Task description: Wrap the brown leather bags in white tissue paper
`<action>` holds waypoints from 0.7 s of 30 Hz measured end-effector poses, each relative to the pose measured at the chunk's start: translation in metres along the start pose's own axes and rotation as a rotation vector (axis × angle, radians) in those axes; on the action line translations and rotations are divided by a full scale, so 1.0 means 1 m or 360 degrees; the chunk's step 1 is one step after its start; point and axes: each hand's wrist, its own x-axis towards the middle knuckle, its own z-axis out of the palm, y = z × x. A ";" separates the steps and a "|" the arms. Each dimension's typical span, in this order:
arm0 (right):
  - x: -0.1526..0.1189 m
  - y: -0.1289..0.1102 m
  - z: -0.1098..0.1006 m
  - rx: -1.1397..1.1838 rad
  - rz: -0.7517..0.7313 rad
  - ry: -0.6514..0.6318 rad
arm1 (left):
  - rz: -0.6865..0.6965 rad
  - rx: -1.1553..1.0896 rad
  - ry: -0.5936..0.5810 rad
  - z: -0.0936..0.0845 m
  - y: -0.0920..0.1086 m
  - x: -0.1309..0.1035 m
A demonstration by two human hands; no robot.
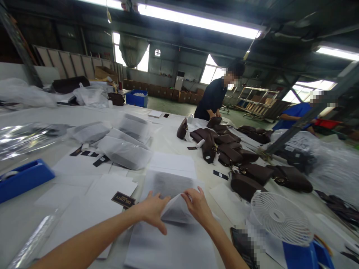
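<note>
White tissue paper (pixel 171 246) lies spread in front of me, with a dark item (pixel 172 183) showing faintly through its layers. My left hand (pixel 154 211) rests at the left of the folded sheet, fingers spread, thumb toward me. Between the thumb and fingertips of my right hand (pixel 198 205), a raised corner of the thin paper is pinched. A black tag (pixel 123 200) with gold lettering lies just left of the paper. Several wrapped, translucent white bundles (pixel 126 149) sit farther back on the left.
Dark brown bags (pixel 227 149) are heaped at the right. A white fan (pixel 280 216) and a phone (pixel 244 246) are near my right arm. A blue tape dispenser (pixel 26 179) stands at the left. One person (pixel 213 95) works behind the bags, another (pixel 297 112) farther right.
</note>
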 end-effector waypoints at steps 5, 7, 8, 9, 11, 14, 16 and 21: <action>0.024 0.019 0.002 -0.0047 -0.0002 -0.0155 | -0.0226 -0.0081 0.0134 0.001 -0.008 -0.004; 0.036 0.029 0.000 -0.0067 0.0006 -0.0250 | -0.0217 -0.0164 0.0089 -0.011 -0.025 -0.002; 0.042 0.034 0.000 -0.0083 0.0017 -0.0297 | -0.0221 -0.0194 0.0079 -0.018 -0.034 0.000; 0.047 0.039 0.000 -0.0100 0.0032 -0.0340 | -0.0232 -0.0211 0.0086 -0.024 -0.043 0.001; 0.056 0.049 0.003 -0.0124 0.0075 -0.0412 | -0.0246 -0.0208 0.0145 -0.034 -0.056 0.004; 0.063 0.060 0.009 -0.0101 0.0140 -0.0477 | -0.0230 -0.0138 0.0286 -0.040 -0.066 0.011; 0.064 0.064 0.014 -0.0034 0.0138 -0.0483 | -0.0170 -0.0066 0.0354 -0.040 -0.073 0.019; 0.061 0.073 0.023 0.0174 0.0145 -0.0413 | -0.0096 -0.0108 0.0262 -0.036 -0.095 0.043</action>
